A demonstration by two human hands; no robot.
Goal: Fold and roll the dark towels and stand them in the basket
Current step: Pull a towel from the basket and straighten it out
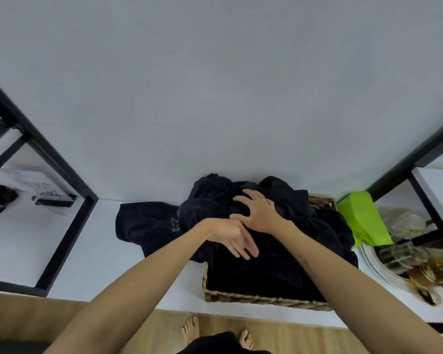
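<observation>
A heap of dark towels (261,272) fills and overflows a woven basket (266,300) on the white shelf. One dark towel (143,223) spills out to the left onto the shelf. My right hand (258,213) lies on top of the heap with fingers spread, pressing the cloth. My left hand (235,238) reaches in just below it, fingers straight and pointing right, resting on the towels and touching my right wrist. How the towels lie under my hands is hidden.
A bright green bag (361,221) stands right of the basket, beside a white plate (384,277) of small items. Black shelf frame posts (62,238) border both sides. A book and dark objects (44,192) lie on the left shelf. My bare feet show below.
</observation>
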